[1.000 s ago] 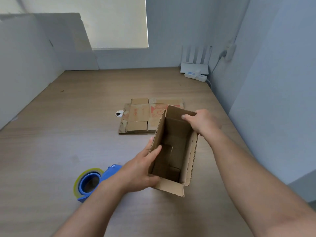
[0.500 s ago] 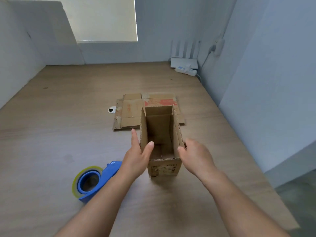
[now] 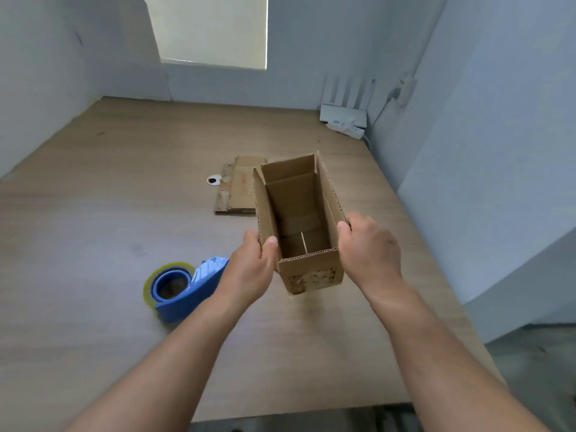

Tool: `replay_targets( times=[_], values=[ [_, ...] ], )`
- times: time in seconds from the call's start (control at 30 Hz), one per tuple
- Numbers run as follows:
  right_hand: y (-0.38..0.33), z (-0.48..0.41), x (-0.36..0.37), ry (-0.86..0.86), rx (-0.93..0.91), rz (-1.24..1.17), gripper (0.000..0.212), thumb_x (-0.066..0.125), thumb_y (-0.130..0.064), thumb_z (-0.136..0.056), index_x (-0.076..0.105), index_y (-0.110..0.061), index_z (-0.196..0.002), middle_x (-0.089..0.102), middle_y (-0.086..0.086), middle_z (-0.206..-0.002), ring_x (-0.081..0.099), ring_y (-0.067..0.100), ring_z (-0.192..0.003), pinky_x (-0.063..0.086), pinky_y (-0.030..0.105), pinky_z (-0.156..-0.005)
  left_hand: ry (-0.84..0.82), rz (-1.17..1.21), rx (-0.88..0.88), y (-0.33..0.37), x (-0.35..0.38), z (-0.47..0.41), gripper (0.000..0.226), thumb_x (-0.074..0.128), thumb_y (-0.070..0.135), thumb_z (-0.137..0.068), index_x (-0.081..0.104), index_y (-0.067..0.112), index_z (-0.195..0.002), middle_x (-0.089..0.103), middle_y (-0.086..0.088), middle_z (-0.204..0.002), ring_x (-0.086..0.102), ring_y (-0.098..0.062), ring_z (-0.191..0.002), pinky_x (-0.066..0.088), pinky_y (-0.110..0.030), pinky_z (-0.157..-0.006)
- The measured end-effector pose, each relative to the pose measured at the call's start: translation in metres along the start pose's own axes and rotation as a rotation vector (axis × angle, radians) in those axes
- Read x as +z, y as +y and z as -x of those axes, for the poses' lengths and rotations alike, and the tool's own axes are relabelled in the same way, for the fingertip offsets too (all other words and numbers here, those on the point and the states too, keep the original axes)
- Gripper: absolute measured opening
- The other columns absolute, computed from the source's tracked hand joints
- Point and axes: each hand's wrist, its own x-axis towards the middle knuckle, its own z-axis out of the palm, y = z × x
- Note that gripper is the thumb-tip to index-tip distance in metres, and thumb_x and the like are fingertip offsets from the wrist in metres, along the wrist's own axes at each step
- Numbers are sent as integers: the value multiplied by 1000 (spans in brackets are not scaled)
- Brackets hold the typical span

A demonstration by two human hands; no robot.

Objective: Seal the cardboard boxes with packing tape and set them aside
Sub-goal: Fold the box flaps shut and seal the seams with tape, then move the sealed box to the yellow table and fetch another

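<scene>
Open box (image 3: 307, 275) held over surface (image 3: 93, 229), toward right edge. Left wall gripped by left hand (image 3: 249, 269), thumb inside; right wall gripped by right hand (image 3: 369, 251). Tape dispenser (image 3: 184, 285) seen beside left wrist.

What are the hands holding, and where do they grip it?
The cardboard box: left hand grips its left wall, thumb inside; right hand grips its right wall.

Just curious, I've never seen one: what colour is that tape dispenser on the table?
The tape dispenser is blue, with a yellowish tape roll; head view.
</scene>
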Motion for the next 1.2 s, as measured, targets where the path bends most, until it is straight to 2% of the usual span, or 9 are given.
replay_targets(
  times=[0.17, 0.3, 0.5, 0.57, 0.67, 0.73, 0.83, 0.93, 1.2],
  values=[
    [0, 18, -17, 30, -189, -106, 16, 41, -19, -98, 48, -10, -86, 61, 16, -88, 49, 38, -79, 26, 33, -64, 211, 15, 27, 14, -10, 46, 25, 38, 32, -100, 40, 15, -82, 53, -2, -72, 56, -34, -81, 50, -49, -82],
    [3, 49, -23, 0, -355, -204, 17, 47, -18, -93, 58, -5, -93, 62, 14, -81, 54, 38, -78, 31, 34, -62, 401, 22, 2, 11, -12, 99, 29, 39, 29, -100, 37, 21, -72, 46, 1, -63, 46, -29, -68, 51, -55, -78],
    [-9, 106, -12, -118, -596, -338, 14, 49, -18, -91, 48, -11, -78, 45, 4, -67, 41, 29, -65, 25, 32, -59, 593, -121, -89, -3, -22, 194, 27, 31, 33, -103, 47, 12, -97, 52, -4, -78, 58, -28, -81, 52, -51, -78],
    [-21, 125, -7, -169, -656, -381, 13, 49, -18, -91, 50, -10, -80, 48, 5, -68, 43, 29, -64, 25, 32, -59, 667, -134, -157, -10, -27, 225, 27, 31, 34, -103, 47, 12, -99, 53, -5, -78, 58, -25, -80, 51, -42, -71],
    [-40, 156, -4, -240, -752, -429, 13, 48, -18, -92, 47, -12, -81, 48, 4, -70, 42, 27, -66, 25, 30, -61, 780, -164, -248, -20, -35, 267, 24, 33, 32, -103, 47, 16, -93, 51, 0, -73, 53, -12, -69, 38, -24, -56],
    [-51, 175, -1, -292, -811, -440, 13, 47, -19, -93, 47, -12, -82, 51, 5, -74, 44, 27, -68, 28, 31, -62, 839, -169, -308, -27, -40, 290, 25, 33, 32, -103, 44, 21, -84, 48, 3, -70, 48, -8, -64, 31, -22, -54],
    [-68, 202, 6, -367, -876, -436, 14, 47, -19, -93, 52, -8, -88, 61, 12, -81, 53, 34, -77, 37, 37, -67, 904, -152, -389, -39, -46, 320, 31, 33, 32, -103, 36, 24, -74, 44, 3, -69, 42, -8, -61, 29, -24, -53],
    [-84, 227, 11, -418, -937, -416, 15, 47, -19, -92, 55, -6, -92, 60, 13, -84, 53, 35, -81, 37, 39, -69, 960, -148, -446, -52, -54, 347, 33, 33, 32, -103, 33, 21, -72, 42, 1, -67, 39, -10, -59, 30, -29, -55],
    [-143, 320, 15, -523, -1112, -388, 12, 48, -22, -94, 50, -12, -86, 50, 1, -74, 43, 19, -61, 28, 28, -57, 1079, -120, -565, -94, -99, 439, 36, 35, 34, -102, 26, 20, -70, 38, 0, -64, 37, -19, -61, 28, -36, -61]
  ],
)
